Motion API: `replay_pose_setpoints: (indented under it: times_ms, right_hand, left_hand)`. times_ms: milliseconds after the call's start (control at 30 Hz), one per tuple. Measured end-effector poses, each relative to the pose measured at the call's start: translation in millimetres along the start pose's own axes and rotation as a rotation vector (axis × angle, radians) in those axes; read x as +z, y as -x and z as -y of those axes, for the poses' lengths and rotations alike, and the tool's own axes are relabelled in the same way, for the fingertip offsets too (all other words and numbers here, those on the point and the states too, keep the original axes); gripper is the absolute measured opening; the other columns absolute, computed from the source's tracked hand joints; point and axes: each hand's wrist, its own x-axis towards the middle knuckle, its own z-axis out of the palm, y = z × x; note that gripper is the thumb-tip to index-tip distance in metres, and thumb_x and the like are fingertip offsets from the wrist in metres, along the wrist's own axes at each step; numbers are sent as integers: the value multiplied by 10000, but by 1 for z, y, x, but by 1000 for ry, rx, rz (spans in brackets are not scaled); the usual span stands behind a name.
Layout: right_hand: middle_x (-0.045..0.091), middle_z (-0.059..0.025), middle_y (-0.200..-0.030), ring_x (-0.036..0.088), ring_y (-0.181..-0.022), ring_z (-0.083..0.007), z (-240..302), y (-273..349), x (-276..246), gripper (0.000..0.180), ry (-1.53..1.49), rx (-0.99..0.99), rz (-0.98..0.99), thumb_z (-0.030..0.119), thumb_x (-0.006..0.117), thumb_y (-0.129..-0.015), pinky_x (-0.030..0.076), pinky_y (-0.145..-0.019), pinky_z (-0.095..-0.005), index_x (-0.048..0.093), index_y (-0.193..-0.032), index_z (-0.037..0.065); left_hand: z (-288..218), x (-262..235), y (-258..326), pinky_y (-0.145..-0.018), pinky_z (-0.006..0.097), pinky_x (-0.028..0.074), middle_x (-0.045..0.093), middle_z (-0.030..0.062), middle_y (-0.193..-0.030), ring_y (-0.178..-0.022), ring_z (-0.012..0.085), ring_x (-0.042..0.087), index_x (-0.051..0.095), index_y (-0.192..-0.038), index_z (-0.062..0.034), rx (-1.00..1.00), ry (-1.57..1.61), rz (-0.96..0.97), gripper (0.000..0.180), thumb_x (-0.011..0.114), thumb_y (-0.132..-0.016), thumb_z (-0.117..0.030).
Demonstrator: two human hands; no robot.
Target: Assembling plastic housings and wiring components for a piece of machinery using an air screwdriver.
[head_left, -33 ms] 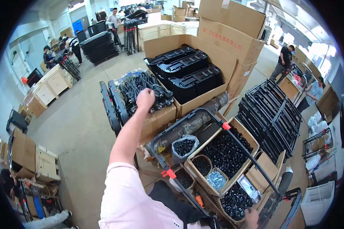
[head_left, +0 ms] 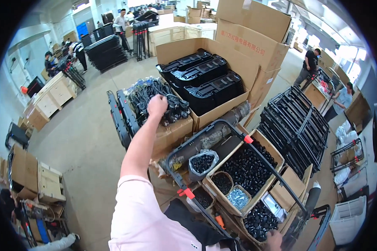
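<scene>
My left hand [head_left: 158, 106] is closed at the front of a heap of black cables [head_left: 148, 93] in a low carton; what its fingers hold is hidden. At the lower right, my right hand [head_left: 274, 239] reaches the edge of a box of small black plastic parts [head_left: 257, 221], its fingers only partly visible. A dark bent tube frame [head_left: 273, 167] with red fittings lies across the boxes between my arms. Under it are a larger bin of black parts [head_left: 249, 161], a bag of small black pieces [head_left: 203, 162] and a tub of silvery screws [head_left: 238, 197].
Behind the cables, an open carton [head_left: 249, 90] holds black moulded shells [head_left: 213, 90]. Black tube frames [head_left: 295, 125] lean at the right. Two dark folded legs or rails [head_left: 120, 117] stand left of the cable carton. Several people work farther off, among wooden crates [head_left: 54, 100].
</scene>
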Motion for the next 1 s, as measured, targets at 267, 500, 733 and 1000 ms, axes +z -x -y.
replay_pose_setpoints:
  times_ms: [267, 500, 733, 1000]
  right_hand:
    - [654, -218, -1424, 596, -1319, -409, 178, 109, -25, 542, 57, 478, 354, 433, 587, -1071, 478, -1114, -505, 634, -1442, 40]
    - [669, -232, -1391, 612, -1287, -413, 203, 131, 8, 543, 98, 408, 311, 435, 605, -1063, 497, -1080, -499, 654, -1407, 18]
    - [751, -241, -877, 738, -872, -420, 228, 109, 27, 324, -26, 319, 25, 279, 675, -869, 572, -819, -490, 799, -1015, 17]
    - [738, -250, -990, 715, -920, -421, 280, 74, 3, 300, -143, 95, -37, 263, 651, -918, 562, -818, -485, 783, -1040, 23]
  left_hand:
    - [-12, 39, -108, -995, 466, 576, 757, 199, -1256, -1191, 376, 722, 796, -1170, -50, -111, -286, 324, 480, 678, -959, -465]
    - [3, 46, -145, -1023, 444, 564, 744, 202, -1291, -1252, 365, 696, 786, -1199, -40, -220, -174, 475, 440, 676, -860, -297]
    - [44, 3, -156, -680, 319, 526, 735, 87, -836, -710, 169, 649, 722, -962, 35, -166, 873, 358, 315, 756, -847, -256]
    - [-31, -113, -56, -807, 345, 625, 721, 182, -1074, -869, 236, 751, 460, -1173, 31, 183, 1341, 441, 327, 706, -996, -92]
